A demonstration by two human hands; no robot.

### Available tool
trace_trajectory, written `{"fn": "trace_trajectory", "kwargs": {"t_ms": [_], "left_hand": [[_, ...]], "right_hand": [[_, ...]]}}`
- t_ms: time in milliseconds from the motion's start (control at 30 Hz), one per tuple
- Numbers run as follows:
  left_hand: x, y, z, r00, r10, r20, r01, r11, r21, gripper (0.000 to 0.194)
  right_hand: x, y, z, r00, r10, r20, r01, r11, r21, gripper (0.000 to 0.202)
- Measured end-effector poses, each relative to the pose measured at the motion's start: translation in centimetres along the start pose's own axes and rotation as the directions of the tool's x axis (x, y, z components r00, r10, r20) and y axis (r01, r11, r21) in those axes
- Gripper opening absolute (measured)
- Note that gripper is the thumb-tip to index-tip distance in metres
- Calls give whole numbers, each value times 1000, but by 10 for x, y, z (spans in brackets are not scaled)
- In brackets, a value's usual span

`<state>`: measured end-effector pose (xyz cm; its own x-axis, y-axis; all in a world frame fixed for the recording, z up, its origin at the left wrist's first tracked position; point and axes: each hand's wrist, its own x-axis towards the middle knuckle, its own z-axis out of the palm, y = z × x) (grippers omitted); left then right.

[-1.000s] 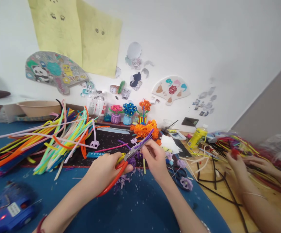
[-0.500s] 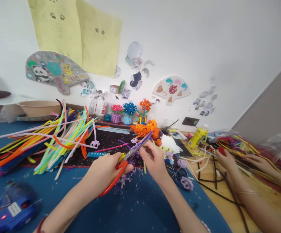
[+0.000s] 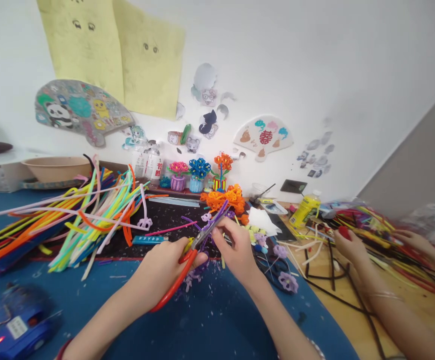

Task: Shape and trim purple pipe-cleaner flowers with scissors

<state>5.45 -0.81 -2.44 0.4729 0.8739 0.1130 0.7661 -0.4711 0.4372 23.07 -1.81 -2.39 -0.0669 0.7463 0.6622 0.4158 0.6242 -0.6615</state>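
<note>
My left hand is closed around the orange-red handles of a pair of scissors, whose blades point up and right toward my other hand. A purple pipe cleaner runs along the blades and sticks out past their tips. My right hand pinches it with thumb and fingers, close against the blades; the exact grip point is hidden. Below and behind the hands lie purple pipe-cleaner pieces, partly covered by the scissors.
Bundled colourful pipe cleaners lie left, above a blue glue gun. Small pipe-cleaner flower pots stand by the wall, behind an orange pile. At right, a co-worker's hands work near a yellow bottle.
The view has shifted slightly. The purple pipe cleaner's tip now sits a little further left, and both my hands keep their hold. The co-worker's farther hand has moved right.
</note>
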Motion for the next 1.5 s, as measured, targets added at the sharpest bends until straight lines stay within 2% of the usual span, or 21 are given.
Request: {"fn": "trace_trajectory", "kwargs": {"t_ms": [200, 500, 733, 867, 1067, 1333, 1500], "left_hand": [[-1, -2, 0, 1000, 11, -10, -11, 999, 33, 38], [-6, 1, 6, 1000, 13, 1, -13, 999, 46, 36], [-3, -1, 4, 1000, 16, -5, -16, 1000, -16, 38], [-2, -3, 1, 1000, 9, -21, -8, 1000, 28, 39], [-5, 2, -6, 998, -57, 10, 56, 993, 100, 33], [-5, 3, 4, 1000, -1, 31, 3, 998, -63, 35], [-5, 9, 4, 998, -24, 50, 30, 990, -136, 37]], "right_hand": [[0, 8, -3, 993, 74, -89, -73, 997, 12, 16], [-4, 3, 4, 982, 71, -173, -68, 997, 18, 17], [-5, 3, 7, 983, 40, -177, -43, 999, -9, 18], [-4, 4, 3, 989, 16, -146, -21, 999, -31, 16], [-2, 4, -2, 994, -10, -111, 3, 998, -63, 13], [-2, 2, 1, 994, -10, -110, 1, 997, -83, 14], [-3, 2, 2, 992, -9, -128, 1, 998, -66, 14]]}}
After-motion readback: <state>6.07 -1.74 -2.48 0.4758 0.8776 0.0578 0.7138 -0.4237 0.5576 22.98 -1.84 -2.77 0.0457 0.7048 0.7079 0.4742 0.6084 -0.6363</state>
